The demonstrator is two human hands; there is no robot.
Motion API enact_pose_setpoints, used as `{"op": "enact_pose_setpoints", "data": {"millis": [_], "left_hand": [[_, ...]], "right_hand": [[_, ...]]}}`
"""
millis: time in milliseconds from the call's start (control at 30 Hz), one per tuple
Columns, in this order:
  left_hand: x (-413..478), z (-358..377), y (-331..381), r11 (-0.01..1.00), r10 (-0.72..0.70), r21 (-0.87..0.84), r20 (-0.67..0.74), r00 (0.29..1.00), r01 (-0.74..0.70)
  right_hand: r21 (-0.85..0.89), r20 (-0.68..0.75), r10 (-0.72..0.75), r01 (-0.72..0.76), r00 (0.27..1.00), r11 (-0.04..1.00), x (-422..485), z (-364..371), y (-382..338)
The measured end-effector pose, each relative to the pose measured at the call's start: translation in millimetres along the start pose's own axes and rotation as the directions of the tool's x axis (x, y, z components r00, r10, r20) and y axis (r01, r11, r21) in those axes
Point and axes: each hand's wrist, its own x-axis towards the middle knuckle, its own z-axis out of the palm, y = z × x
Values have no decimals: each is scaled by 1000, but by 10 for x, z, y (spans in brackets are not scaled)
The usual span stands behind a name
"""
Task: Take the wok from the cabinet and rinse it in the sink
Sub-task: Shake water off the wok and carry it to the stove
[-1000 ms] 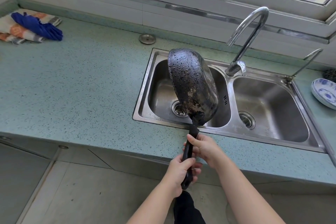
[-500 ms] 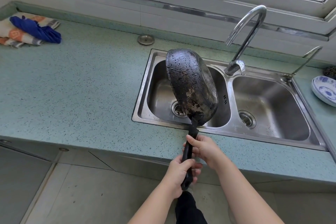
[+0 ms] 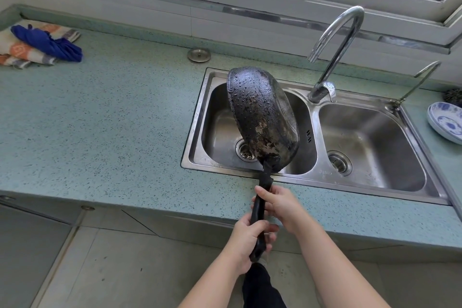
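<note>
The black wok (image 3: 260, 117) is tipped on its side above the left basin of the steel double sink (image 3: 197, 117), its wet, scorched underside facing me and beaded with drops. Its long black handle runs down toward me. My left hand (image 3: 246, 240) grips the handle's end. My right hand (image 3: 280, 204) holds the handle higher up, near the counter's front edge. The curved tap (image 3: 335, 40) stands behind the divider, its spout to the right of the wok; no water shows.
A teal speckled counter (image 3: 100, 120) surrounds the sink. Blue and striped cloths (image 3: 40, 44) lie at the far left. A round metal drain plug (image 3: 199, 54) sits behind the sink. A blue-patterned dish (image 3: 447, 122) rests at the right edge. Cabinet fronts below.
The wok and both hands hold nearly the same pose; only the view has shifted slightly.
</note>
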Motion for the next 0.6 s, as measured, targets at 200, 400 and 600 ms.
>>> {"op": "enact_pose_setpoints", "data": {"millis": [200, 400, 600], "left_hand": [[-30, 61, 50, 994, 79, 77, -23, 997, -77], [-78, 93, 117, 986, 127, 113, -22, 992, -124], [-117, 120, 202, 983, 157, 109, -48, 987, -151]], "right_hand": [[113, 80, -35, 26, 996, 993, -49, -23, -112], [215, 155, -52, 17, 987, 976, -113, -13, -199], [469, 272, -9, -124, 962, 874, -82, 27, -165]]}}
